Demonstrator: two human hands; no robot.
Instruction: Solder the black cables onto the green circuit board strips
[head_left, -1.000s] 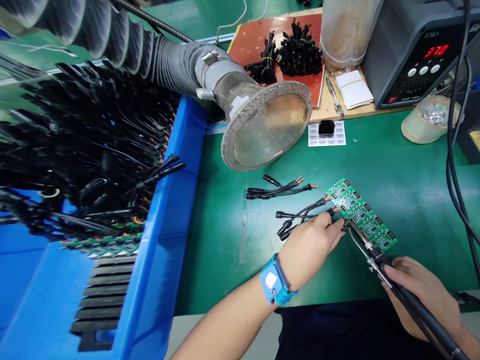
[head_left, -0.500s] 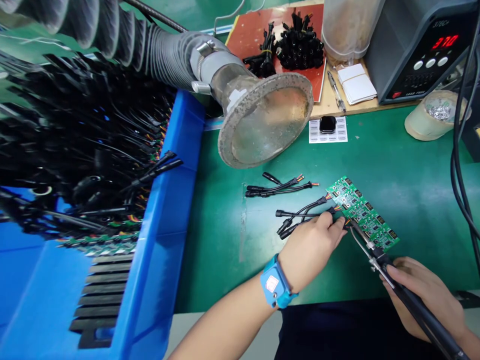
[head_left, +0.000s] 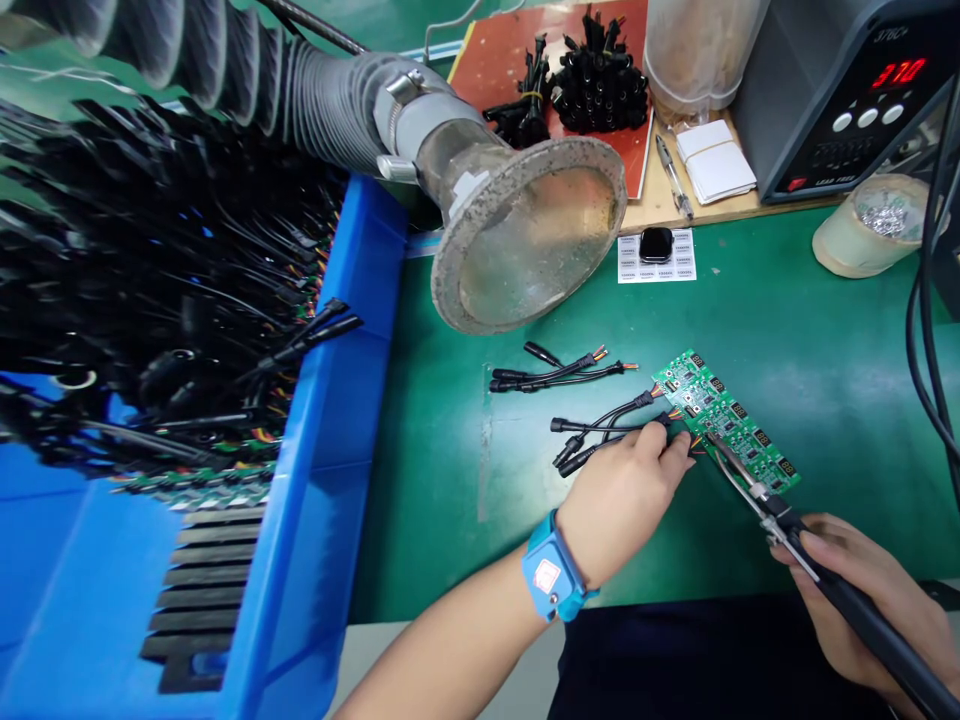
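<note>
Head view — soldering iron point(head_left: 847, 600) in right hand point(head_left: 876, 580)

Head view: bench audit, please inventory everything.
Circuit board: 1, green, right
Soldering iron: 1, black, lower right
Bin: 1, blue, left
Cables: many, black, bin and centre
Hose: 1, grey, top
Mat: 1, red, back
Bundles: 2, black, on mat
Container: 1, clear, back
Pen: 1, silvery, back
Papers: 1 stack, white, back
Station: 1, grey, right
Tub: 1, cream, right
Labels: 1 sheet, white, below pen
Watch: 1, black, atop labels
Cords: several, black, right
Worktop: 1, green, beneath
Wristband: 1, blue, lower centre
Left hand: 1, at cables
Right hand: 1, on iron
</note>
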